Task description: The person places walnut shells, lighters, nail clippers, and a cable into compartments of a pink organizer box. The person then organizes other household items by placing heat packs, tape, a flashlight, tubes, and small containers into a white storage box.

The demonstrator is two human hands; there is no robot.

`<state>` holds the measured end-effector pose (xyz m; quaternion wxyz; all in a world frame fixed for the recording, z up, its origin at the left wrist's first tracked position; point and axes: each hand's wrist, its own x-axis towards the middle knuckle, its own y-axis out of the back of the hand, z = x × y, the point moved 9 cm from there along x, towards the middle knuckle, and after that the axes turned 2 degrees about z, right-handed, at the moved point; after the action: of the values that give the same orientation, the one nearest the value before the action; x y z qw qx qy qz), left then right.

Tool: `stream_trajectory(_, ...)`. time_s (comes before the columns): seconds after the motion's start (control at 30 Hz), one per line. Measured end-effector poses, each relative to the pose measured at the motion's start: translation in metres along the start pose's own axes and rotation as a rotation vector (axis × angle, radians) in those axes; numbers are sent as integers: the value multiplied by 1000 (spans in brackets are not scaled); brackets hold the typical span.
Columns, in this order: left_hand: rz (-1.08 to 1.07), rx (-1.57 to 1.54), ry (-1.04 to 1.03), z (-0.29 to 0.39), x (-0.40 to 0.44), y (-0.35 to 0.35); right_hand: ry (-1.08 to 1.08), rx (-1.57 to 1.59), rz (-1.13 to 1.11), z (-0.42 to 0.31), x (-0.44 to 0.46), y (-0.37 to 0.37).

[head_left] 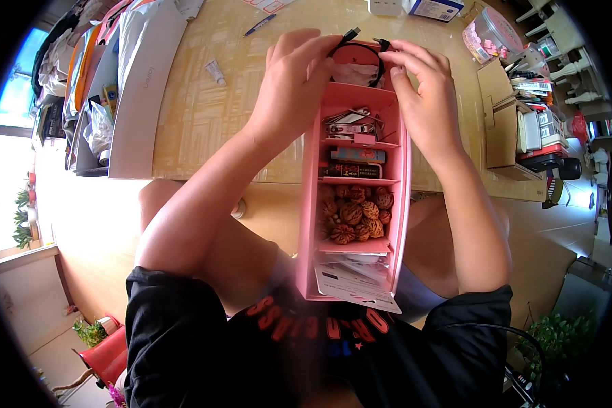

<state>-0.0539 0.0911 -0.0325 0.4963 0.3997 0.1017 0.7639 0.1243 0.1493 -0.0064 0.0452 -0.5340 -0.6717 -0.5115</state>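
A short black cable (380, 72) curves in a loop over the far compartment of a long pink divided box (309, 224). My left hand (292, 81) is closed on the cable near one plug, at the box's far left corner. With bent fingers my right hand (425, 92) pinches the cable's other end at the far right corner. Beneath the loop lies some pale, crumpled material. Nearer compartments hold nail clippers (350, 129), small tubes or boxes (352, 168), ridged brown nuts or pits (352, 214), and cards with clear packets (357, 279).
The box's near end juts past the table (204, 136) edge over my lap. A white organizer (139, 88) stands at left. At right are a full cardboard box (500, 122) and a pink-lidded tub (489, 37). A pen (260, 25) and small tube (215, 72) lie on the table.
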Motion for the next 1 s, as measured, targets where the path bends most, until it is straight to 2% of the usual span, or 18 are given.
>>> stream_trajectory(0.13,30,-28,-35,2,1,-2,34,53,-7,-4,0,-2)
stream_trajectory(0.23,94,68,-108,17,1,7,23,124,-6,-7,0,-3)
stream_trajectory(0.43,104,45,-258,42,2,14,59,118,-54,-19,1,1)
stream_trajectory(0.53,49,140,-271,46,1,10,51,111,-76,-19,0,-2)
stream_trajectory(0.63,45,21,-103,29,3,8,90,6,-55,-20,-3,-5)
stream_trajectory(0.77,190,31,-56,13,12,37,158,-72,-63,-19,1,-4)
stream_trajectory(0.87,134,-195,275,-32,15,61,144,-123,-69,-17,1,-1)
stream_trajectory(0.93,108,82,206,-73,15,77,109,-117,-82,-10,1,-2)
stream_trajectory(0.97,26,344,275,-93,11,82,92,-118,-83,-8,1,-2)
stream_trajectory(1.0,15,452,367,-107,6,84,76,-120,-86,-8,0,-2)
